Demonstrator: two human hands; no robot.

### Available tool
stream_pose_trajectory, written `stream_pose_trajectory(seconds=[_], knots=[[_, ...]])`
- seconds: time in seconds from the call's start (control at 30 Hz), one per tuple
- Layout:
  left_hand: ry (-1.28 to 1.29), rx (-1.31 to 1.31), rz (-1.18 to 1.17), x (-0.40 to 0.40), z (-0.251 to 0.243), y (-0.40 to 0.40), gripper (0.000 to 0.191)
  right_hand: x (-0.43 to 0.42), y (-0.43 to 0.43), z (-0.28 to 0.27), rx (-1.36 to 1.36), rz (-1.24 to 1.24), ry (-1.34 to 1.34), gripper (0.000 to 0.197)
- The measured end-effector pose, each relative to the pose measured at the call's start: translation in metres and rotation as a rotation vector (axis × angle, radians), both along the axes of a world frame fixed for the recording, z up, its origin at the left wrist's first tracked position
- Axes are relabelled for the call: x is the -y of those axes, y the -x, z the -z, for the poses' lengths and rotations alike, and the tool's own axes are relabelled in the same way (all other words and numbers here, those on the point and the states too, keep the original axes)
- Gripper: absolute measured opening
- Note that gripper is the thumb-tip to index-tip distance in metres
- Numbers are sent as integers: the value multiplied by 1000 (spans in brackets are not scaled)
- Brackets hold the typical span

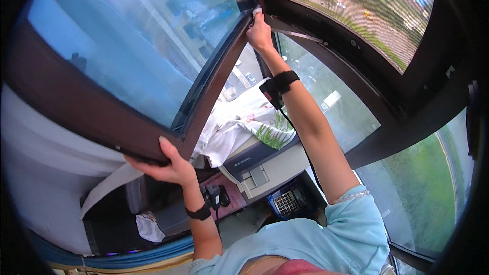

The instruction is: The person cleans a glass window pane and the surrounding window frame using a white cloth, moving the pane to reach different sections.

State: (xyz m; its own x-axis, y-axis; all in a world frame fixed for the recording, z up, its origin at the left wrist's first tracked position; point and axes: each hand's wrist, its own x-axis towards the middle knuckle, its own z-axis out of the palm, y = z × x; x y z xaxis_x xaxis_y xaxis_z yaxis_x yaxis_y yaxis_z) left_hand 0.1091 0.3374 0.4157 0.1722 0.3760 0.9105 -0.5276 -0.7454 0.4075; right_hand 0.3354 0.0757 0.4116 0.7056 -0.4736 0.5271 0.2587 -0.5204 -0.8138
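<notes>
A brown-framed window sash (214, 91) stands open on the left, its glass pane (153, 42) reflecting blue light. My left hand (172, 164) grips the sash's lower corner, thumb on the near face and fingers beneath the edge. My right hand (261, 32) is raised to the hinge side of the frame, closed on a small white cloth (257, 10) that touches the frame near the sash's upper end. A metal stay arm (300, 36) runs just right of that hand. Both wrists wear black straps with small devices and cables.
Below the opening, a printer (248, 160) bears a white cloth (229, 122) and a green-leaf-patterned piece. A calculator (287, 203), a black mouse (224, 195) and a crumpled white bag (149, 227) lie lower down. A screened window panel (355, 11) is at upper right; a white curtain (46, 152) hangs left.
</notes>
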Motion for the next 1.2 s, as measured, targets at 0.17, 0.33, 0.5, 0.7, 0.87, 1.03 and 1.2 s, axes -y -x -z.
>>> stream_pose_trajectory(seconds=[0.17, 0.33, 0.5, 0.7, 0.87, 1.03, 1.2], knots=[[8, 30, 86, 0, -4, -1, 72, -40, 42, 19, 65, -127, 159, 84], [-7, 29, 141, 2, -7, 1, 72, -85, 115, 16, 159, -66, 330, 64], [-29, 34, 168, -5, -6, 2, 73, -114, 177, 6, 278, -127, 354, 49], [-10, 21, 196, -4, -6, 2, 73, -136, 219, 0, 510, -310, 207, 37], [-18, 55, 148, -7, -4, -1, 76, -150, 225, -6, 581, -391, 57, 26], [8, 24, 98, -2, -2, -1, 74, -130, 189, 4, 594, -309, -24, 19], [4, 19, 53, -8, 1, 0, 74, -94, 133, 1, 607, -218, -137, 11]])
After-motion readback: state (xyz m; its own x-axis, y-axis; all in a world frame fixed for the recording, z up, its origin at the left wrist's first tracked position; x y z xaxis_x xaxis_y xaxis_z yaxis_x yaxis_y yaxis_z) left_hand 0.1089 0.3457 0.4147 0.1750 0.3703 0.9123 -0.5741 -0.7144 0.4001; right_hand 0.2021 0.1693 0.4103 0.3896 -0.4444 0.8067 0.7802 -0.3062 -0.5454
